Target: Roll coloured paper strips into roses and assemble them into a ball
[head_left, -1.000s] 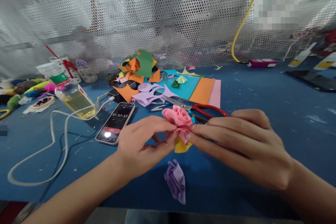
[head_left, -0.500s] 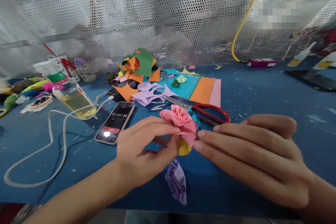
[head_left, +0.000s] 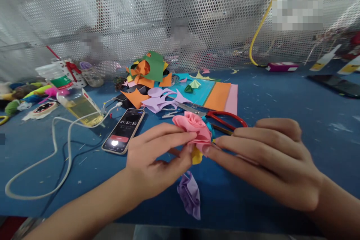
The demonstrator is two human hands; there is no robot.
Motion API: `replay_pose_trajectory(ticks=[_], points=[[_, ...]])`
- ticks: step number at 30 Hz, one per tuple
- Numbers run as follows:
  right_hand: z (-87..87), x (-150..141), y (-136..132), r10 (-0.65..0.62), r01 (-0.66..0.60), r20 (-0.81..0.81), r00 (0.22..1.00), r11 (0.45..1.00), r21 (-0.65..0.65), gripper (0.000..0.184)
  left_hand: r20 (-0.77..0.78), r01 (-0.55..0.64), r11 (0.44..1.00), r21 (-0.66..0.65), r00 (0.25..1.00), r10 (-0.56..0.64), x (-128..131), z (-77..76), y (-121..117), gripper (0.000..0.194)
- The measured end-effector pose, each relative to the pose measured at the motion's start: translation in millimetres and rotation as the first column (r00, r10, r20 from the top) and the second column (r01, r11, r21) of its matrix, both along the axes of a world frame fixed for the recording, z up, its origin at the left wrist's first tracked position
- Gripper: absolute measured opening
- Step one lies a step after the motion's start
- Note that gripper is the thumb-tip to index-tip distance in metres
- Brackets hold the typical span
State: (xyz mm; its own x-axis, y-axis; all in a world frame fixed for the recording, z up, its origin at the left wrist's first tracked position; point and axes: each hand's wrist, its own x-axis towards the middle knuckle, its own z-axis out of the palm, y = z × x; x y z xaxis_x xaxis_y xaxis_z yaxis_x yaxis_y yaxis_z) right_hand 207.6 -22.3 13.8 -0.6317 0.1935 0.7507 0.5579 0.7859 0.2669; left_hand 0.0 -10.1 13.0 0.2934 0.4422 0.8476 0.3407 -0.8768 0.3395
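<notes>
While the pink paper flower [head_left: 194, 123] is held above the blue table [head_left: 270, 99] by the left hand [head_left: 157, 155], its bloom is turned upward and its left side is pinched between thumb and fingers. At the lower right edge of the flower, contact is made by the fingertips of the right hand [head_left: 267, 163], the fingers being extended; whether the paper is gripped there cannot be told. A yellow paper piece [head_left: 197, 156] is seen directly below the flower, between the hands. Nearer the table's front edge, a folded purple paper piece [head_left: 189, 195] is laid, apart from both hands. Behind the flower, red-handled scissors [head_left: 210, 114] are placed with the blades pointed toward a lilac offcut [head_left: 153, 92]. An orange sheet [head_left: 217, 97] is found farther back, beside a pink sheet [head_left: 232, 101]. To the left, a phone [head_left: 123, 131] is laid face up, its display lit, with a bottle [head_left: 80, 109] of yellowish liquid near it.
</notes>
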Motion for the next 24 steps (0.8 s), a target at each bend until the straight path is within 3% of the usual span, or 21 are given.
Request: replay_pose_trajectory(ticks=[3, 9, 12, 17, 21, 24], points=[[-3.6, -0.5, 11.0, 0.045, -0.045, -0.006, 0.999, 0.998, 0.033, 0.020, -0.056, -0.001, 0.999, 0.043, 0.998, 0.003, -1.9, -0.1, 2.5, 0.014], [-3.2, -0.3, 13.1, 0.039, -0.039, -0.003, 0.999, 0.998, -0.057, 0.019, -0.068, 0.017, 1.000, 0.012, 0.998, -0.016, -3.3, 1.2, 3.8, 0.013], [-3.2, 0.2, 13.3, 0.030, -0.031, -0.014, 0.999, 0.998, -0.051, 0.020, 0.001, -0.010, 1.000, 0.006, 1.000, 0.010, -4.7, 2.1, 4.8, 0.011], [-2.7, 0.4, 12.6, 0.028, -0.028, 0.005, 1.000, 0.999, -0.029, 0.020, 0.155, -0.069, 0.988, -0.141, 0.984, 0.091, -6.7, 0.9, 7.8, 0.019], [0.2, -0.9, 11.0, 0.027, -0.027, 0.013, 1.000, 1.000, -0.013, 0.018, 0.098, -0.052, 0.985, -0.167, 0.993, 0.069, -6.1, 0.3, 7.3, 0.011], [1.0, -2.5, 12.0, 0.034, -0.034, -0.003, 0.999, 0.999, -0.027, 0.013, 0.052, -0.021, 0.993, -0.115, 0.998, 0.027, -6.4, 1.4, 7.8, 0.009]])
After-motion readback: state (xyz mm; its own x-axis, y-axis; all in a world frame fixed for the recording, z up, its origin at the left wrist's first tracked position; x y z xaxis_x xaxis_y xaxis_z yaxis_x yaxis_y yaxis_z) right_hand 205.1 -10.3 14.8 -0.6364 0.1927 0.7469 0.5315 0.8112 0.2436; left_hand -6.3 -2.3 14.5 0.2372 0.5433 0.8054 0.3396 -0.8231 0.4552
